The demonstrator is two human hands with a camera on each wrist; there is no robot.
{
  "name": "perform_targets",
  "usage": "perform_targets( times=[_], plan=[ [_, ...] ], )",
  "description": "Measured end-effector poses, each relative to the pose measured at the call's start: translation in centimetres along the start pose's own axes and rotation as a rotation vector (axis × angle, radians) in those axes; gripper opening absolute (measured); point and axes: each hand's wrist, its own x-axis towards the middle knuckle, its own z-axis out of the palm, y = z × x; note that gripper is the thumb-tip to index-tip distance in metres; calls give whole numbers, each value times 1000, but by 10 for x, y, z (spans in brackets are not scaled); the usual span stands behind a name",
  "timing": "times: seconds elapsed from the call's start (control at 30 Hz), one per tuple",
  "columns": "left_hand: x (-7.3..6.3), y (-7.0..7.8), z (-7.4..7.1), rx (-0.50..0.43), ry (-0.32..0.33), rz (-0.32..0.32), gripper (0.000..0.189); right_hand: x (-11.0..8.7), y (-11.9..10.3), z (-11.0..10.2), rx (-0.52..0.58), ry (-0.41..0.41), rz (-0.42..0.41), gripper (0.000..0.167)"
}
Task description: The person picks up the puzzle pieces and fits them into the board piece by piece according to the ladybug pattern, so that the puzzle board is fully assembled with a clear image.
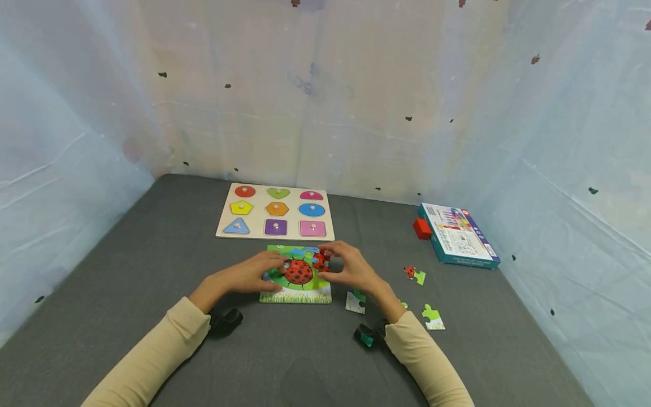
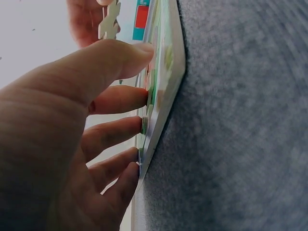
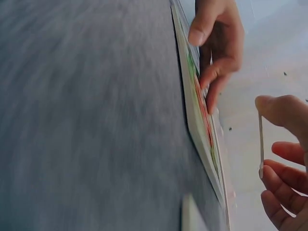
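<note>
A ladybug jigsaw puzzle [image 1: 300,298] in its flat tray lies before me, with a green field and a large red, black-dotted ladybug body. My left hand [image 1: 253,273] rests on its left part, fingers spread and fingertips touching the pieces. In the left wrist view, the thumb [image 2: 132,58] reaches over the near edge. My right hand [image 1: 353,268] pinches a red and green puzzle piece [image 1: 320,261] between thumb and fingers, over the tray's upper right. From the right wrist view, that piece [image 3: 261,144] appears edge-on, raised above the tray.
Loose puzzle pieces lie to the right: a grass piece [image 1: 355,302] beside the tray, a red and green piece [image 1: 414,275] and a green piece [image 1: 433,317]. Behind stands a wooden shape board [image 1: 254,215] with knobs. At right are a red block [image 1: 421,229] and a box [image 1: 460,237].
</note>
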Motion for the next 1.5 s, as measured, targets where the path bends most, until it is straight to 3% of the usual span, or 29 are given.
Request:
perform_targets(
  times=[0.23, 0.7, 1.07, 1.3, 1.5],
  plan=[
    [0, 0, -1, -8, -4, -11, 27, 13, -9, 13, -6, -74, -25, 58],
    [-2, 2, -1, -12, 8, -4, 25, 25, -11, 35, -71, -182, 1, 61],
    [-1, 4, -3, -23, 5, -7, 30, 31, -12, 40, -109, -193, -19, 58],
    [-1, 3, -2, -24, 8, -19, 43, 31, -12, 40, -117, -196, -24, 61],
    [-1, 2, -1, -15, 4, 8, 45, 30, -13, 40, -130, -207, -33, 60]
  ],
)
